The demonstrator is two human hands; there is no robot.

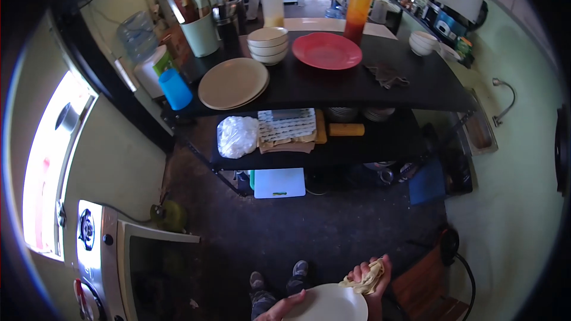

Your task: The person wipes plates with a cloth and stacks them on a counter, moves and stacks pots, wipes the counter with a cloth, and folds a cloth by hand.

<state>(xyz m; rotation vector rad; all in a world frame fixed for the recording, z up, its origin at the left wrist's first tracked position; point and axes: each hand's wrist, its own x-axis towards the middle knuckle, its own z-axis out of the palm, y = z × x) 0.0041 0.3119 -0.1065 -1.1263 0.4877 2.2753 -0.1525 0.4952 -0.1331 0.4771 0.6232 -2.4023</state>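
Observation:
A white plate [331,306] is held low at the bottom of the head view. My left hand [284,307] grips its left edge, thumb over the rim. At the plate's upper right, my right hand [376,279] is closed around a cream-coloured cloth [367,277], which lies against or close to the rim; whether it touches cannot be made out. On the black shelf ahead are stacked beige plates [233,83], stacked white bowls [267,44], a pink plate [327,50] and a crumpled dark cloth [386,75].
A blue cup [175,90], a utensil holder [201,35] and sauce bottles [357,12] stand on the shelf [333,92]. Below are a plastic bag [238,137] and a white cutting board [279,183]. A stove [98,255] is at left, a wooden chair [422,279] at right, a sink [480,125] beyond.

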